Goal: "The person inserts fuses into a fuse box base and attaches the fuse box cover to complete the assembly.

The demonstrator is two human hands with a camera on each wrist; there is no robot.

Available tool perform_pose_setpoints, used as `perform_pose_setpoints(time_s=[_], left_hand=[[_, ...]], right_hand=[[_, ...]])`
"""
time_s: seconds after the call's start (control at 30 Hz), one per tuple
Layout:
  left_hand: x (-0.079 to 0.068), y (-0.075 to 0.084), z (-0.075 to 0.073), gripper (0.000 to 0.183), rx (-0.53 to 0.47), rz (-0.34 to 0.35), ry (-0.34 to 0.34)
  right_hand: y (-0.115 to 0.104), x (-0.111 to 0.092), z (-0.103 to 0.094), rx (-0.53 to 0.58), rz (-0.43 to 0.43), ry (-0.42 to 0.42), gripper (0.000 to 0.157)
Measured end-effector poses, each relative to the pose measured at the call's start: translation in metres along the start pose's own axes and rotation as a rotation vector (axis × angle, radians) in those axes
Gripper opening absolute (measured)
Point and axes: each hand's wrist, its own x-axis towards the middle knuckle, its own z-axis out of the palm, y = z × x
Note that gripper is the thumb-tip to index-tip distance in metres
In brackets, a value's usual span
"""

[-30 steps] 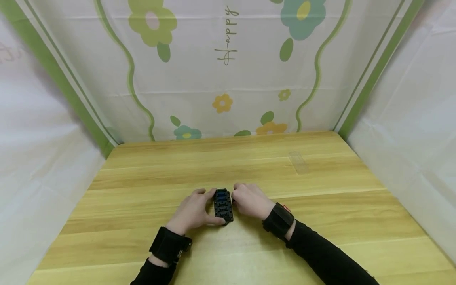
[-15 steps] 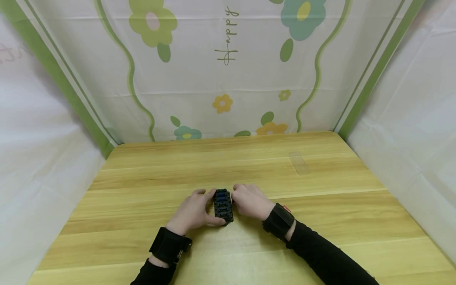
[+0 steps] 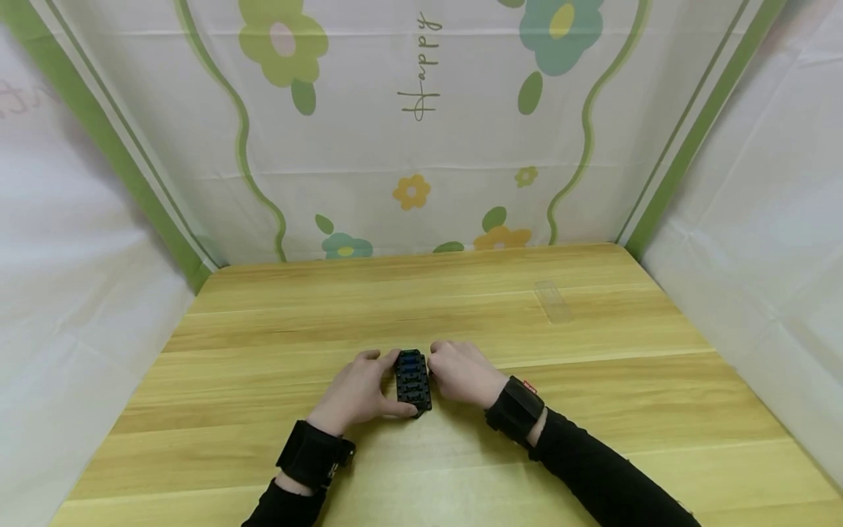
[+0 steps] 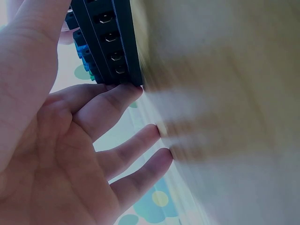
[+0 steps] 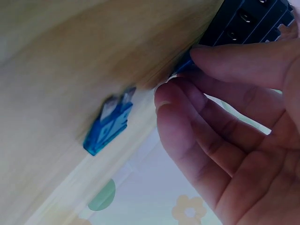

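Note:
A black fuse block (image 3: 413, 386) lies on the table, with blue and green pieces in its far slots and bare black slots nearer. My left hand (image 3: 352, 388) grips it by its ends, thumb at the near end and index finger at the far end; two more fingertips touch the wood in the left wrist view. Right beside the block, my right hand (image 3: 461, 372) pinches a blue blade fuse (image 5: 183, 63), mostly hidden by the thumb and fingers. Another blue blade fuse (image 5: 108, 125) with two metal prongs lies loose on the table near that hand; in the head view the hand hides it.
A thin transparent plastic piece (image 3: 552, 301) lies toward the back right of the wooden table (image 3: 296, 315). White fabric with flower prints (image 3: 411, 192) hangs behind the table's back edge, and more fabric stands along both sides.

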Motion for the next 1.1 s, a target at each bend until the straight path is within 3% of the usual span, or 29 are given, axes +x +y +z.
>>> perform_pose_setpoints(time_s=[1.1], left_hand=[[-0.0002, 0.0000, 0.0003, 0.103, 0.003, 0.008, 0.011]], right_hand=[[-0.0029, -0.0002, 0.0041, -0.039, -0.024, 0.010, 0.019]])
